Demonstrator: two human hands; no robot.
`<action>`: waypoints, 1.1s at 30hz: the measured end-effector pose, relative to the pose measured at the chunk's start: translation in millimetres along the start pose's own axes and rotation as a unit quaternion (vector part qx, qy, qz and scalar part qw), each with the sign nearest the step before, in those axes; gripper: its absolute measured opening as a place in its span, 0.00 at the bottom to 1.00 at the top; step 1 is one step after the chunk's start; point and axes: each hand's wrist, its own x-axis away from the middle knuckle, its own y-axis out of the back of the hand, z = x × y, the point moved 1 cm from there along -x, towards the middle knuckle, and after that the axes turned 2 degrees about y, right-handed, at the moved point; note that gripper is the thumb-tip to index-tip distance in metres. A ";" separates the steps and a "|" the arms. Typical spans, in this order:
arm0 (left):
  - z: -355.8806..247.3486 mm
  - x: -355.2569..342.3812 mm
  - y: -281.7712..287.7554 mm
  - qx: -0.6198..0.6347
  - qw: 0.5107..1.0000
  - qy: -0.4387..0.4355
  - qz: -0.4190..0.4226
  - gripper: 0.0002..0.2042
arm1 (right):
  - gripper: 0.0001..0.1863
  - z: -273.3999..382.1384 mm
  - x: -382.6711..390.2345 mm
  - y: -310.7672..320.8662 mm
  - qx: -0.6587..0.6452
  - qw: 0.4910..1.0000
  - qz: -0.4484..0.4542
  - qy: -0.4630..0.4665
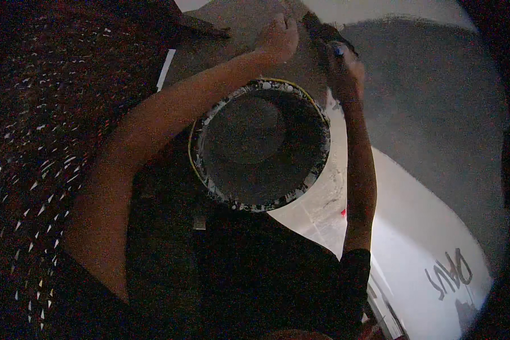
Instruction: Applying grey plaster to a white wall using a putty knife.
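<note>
The picture is dark and grainy. My left hand [279,39] is at the top centre, against a grey-brown surface [241,25]. Its fingers look curled in, and what they may hold is hidden. To its right, my right hand [348,71] is closed around a dark object [323,34] with a small round blue part. The kind of that object does not show. Between my forearms stands a wide round bucket [262,208], its rim crusted with pale splatter and edged in yellow. The inside of the bucket is dim grey.
A white panel [422,226] with dark hand-drawn marks curves along the lower right. Beyond it spreads a grey surface [436,96]. At the left is a dark area with many small bright flecks [45,192]. A narrow white strip [165,71] lies beside my left forearm.
</note>
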 end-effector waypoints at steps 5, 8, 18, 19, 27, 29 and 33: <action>7.6 -2.8 -37.1 0.202 0.957 0.188 -0.090 0.16 | 0.21 20.8 -8.1 10.2 -0.099 0.987 -0.079 0.095; 4.0 -4.2 -38.8 0.131 0.980 0.149 -0.015 0.17 | 0.20 35.0 -4.7 39.2 -0.098 0.977 -0.152 0.114; 16.3 1.2 26.2 -0.038 0.981 -0.051 0.185 0.23 | 0.16 43.0 25.8 186.0 -0.109 0.953 -0.279 0.052; 19.4 4.8 23.2 0.000 0.983 -0.028 0.181 0.25 | 0.16 45.3 28.1 193.1 -0.122 0.956 -0.267 0.018; 12.0 16.3 -24.9 -0.013 0.999 -0.039 0.018 0.32 | 0.19 4.7 13.6 78.6 -0.077 0.975 -0.170 0.117; 9.4 19.4 -46.2 -0.257 0.944 -0.166 -0.121 0.22 | 0.19 7.9 14.9 59.3 -0.074 0.984 -0.141 0.075; 22.4 -4.2 -78.6 0.131 0.984 0.072 -0.101 0.23 | 0.20 45.0 12.7 69.0 -0.115 0.984 -0.129 0.040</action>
